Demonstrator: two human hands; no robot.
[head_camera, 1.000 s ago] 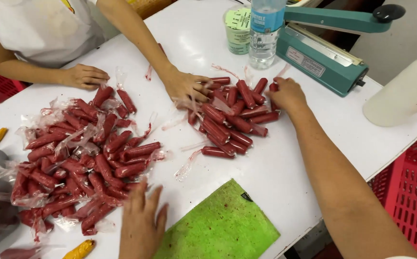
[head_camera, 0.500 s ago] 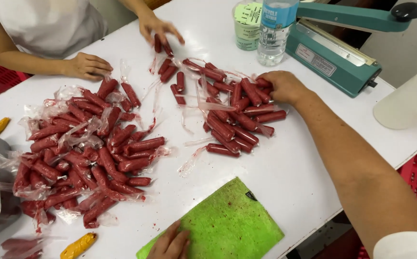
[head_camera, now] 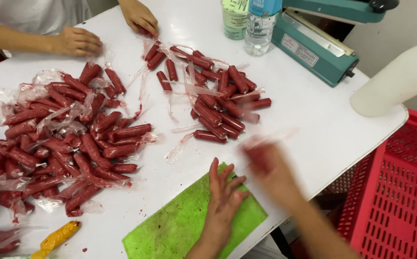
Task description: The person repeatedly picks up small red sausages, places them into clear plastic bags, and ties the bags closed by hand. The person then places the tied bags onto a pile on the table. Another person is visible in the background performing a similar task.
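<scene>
Red wrapped sausage (head_camera: 259, 156), blurred, sits in the right hand (head_camera: 271, 168).

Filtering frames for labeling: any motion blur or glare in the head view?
Head view: the right hand is heavily motion-blurred, and whether it holds a sausage cannot be told; the left hand, flat on the green cloth, is sharp. The sausage piles are in focus. The lighting is even, with soft shadows; mild glare on the white table.
</scene>
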